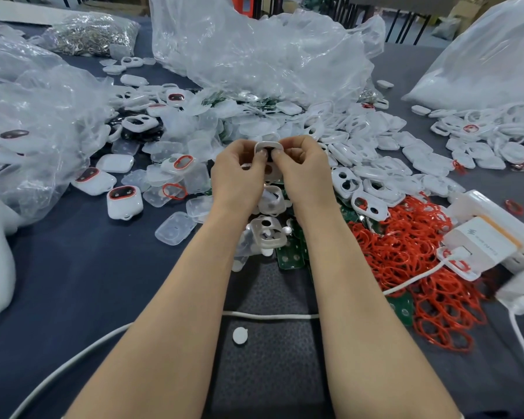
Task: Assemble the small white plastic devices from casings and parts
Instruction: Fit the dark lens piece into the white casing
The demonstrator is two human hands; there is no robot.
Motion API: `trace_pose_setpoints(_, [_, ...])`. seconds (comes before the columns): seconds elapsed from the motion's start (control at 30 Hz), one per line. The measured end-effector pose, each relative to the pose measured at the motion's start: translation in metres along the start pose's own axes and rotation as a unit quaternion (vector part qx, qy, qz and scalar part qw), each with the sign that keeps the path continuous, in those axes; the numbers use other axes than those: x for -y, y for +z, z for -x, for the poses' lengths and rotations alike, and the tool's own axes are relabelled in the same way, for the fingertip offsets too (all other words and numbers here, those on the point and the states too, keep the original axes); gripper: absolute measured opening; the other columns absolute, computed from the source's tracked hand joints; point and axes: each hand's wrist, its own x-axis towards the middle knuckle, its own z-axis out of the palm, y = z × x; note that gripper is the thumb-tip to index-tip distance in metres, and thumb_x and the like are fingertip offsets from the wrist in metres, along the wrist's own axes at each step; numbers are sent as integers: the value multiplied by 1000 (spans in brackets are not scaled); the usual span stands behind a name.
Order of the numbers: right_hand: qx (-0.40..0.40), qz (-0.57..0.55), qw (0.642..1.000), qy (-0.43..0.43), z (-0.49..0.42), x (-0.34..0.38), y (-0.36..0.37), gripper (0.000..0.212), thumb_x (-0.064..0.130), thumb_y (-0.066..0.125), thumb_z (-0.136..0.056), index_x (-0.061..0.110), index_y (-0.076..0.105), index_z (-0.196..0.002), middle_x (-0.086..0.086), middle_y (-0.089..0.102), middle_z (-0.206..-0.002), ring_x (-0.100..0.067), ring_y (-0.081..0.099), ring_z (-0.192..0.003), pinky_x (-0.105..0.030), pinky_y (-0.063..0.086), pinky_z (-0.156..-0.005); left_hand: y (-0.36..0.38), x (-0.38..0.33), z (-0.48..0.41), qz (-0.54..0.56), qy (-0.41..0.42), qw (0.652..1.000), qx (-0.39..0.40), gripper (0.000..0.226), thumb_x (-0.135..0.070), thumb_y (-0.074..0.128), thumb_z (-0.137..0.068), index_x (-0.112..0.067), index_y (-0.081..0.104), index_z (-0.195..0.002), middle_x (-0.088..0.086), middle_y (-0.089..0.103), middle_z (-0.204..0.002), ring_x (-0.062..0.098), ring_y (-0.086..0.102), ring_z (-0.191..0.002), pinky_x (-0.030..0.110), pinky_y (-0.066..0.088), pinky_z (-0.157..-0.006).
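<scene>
Hands meet above the middle of the counter (pixel 88 267): the left hand (pixel 238 173) and the right hand (pixel 303 173) both pinch one small white casing (pixel 266 145) between curled fingers and thumbs. The left hand takes its left edge and the right hand its right edge, holding it up off the counter with its rounded top rim showing above the fingertips. A small dark bit shows just under the casing between the two thumbs; what it is cannot be told. To the right of the casing and beyond it spreads a wide pile of loose casings (pixel 366 137), many with two holes in the face. Nearer the person and to the right of the casing lies a heap of red rings (pixel 412 258). Straight below the casing, between the forearms, sit green boards (pixel 289 255) with more white parts on them. To the left of the casing lie clear lids (pixel 175 228) and several finished devices (pixel 124 202), white with a red-rimmed dark window. Behind the casing stands a big crumpled clear bag (pixel 254 55). Far right of the casing, past the red rings, lies a white charger (pixel 481 240). Its white cable (pixel 270 316) runs across a dark mat (pixel 270 373) near the person, where one small round white part (pixel 240 335) lies alone.
</scene>
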Motion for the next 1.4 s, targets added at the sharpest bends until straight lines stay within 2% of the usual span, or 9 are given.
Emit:
trace_pose_setpoints(0.23, [-21,57,998,-35,1,0,-3,12,7,61,-88,16,56,-93,1,60,-84,-19,63,-83,-24,54,-69,0,-2,4,6,14,1000,22,13,-5,57,-92,-16,61,-94,9,70,-93,24,68,-91,43,55,-88])
trace_pose_setpoints(0.4, [-34,91,994,-59,3,2,0,12,10,63,-88,17,54,-92,9,57,-76,-3,56,-68,-19,48,-68,1,-4,3,-18,43,999,-1,19,-2,55,-90,-19,60,-90,-9,65,-81,11,65,-78,30,56,-80])
trace_pose_setpoints(0.5, [-89,152,978,-111,9,1,8,15,13,63,-88,11,58,-102,-3,61,-92,-13,56,-80,-22,45,-75,1,-3,4,-39,63,996,-50,13,-7,56,-91,-19,61,-89,-13,63,-77,13,65,-78,24,52,-74])
trace_pose_setpoints(0.6, [-76,160,974,-142,11,3,12,22,21,63,-91,7,65,-108,-6,66,-102,-13,60,-89,-23,48,-83,1,-1,5,-69,89,989,-92,11,-14,54,-95,-14,65,-98,-1,66,-95,16,63,-92,29,52,-85])
trace_pose_setpoints(0.7, [-16,106,991,-86,8,4,11,28,26,61,-93,8,66,-114,-4,69,-107,-11,64,-97,-22,50,-88,5,-2,4,-108,115,987,-20,28,-6,51,-94,-3,61,-120,11,60,-121,20,58,-111,35,47,-98])
trace_pose_setpoints(0.83, [-50,-64,997,17,-3,-2,-5,17,10,57,-94,6,65,-109,-8,69,-101,-17,65,-95,-30,54,-89,10,-3,8,-146,164,974,58,38,0,49,-91,-4,58,-128,5,51,-135,14,51,-118,8,36,-98])
trace_pose_setpoints(0.97, [-35,-128,989,59,-7,-4,-12,12,4,55,-94,15,60,-95,-5,65,-91,-18,62,-87,-31,53,-78,3,-3,3,-75,100,992,-10,31,-6,47,-97,-9,57,-126,2,57,-123,7,53,-107,7,40,-86])
trace_pose_setpoints(1.17, [37,-210,974,80,-6,2,-11,13,2,51,-95,12,60,-97,-6,63,-88,-13,60,-75,-19,49,-62,-1,-6,0,87,-30,996,3,8,-19,55,-97,-17,63,-99,7,68,-102,25,65,-102,39,53,-94])
trace_pose_setpoints(1.4, [67,-271,954,110,-3,6,-12,14,5,51,-96,13,61,-92,-4,64,-85,-11,61,-73,-18,52,-63,-5,-7,-2,237,-101,966,31,9,-10,58,-94,-17,61,-88,1,66,-84,12,63,-80,21,54,-70])
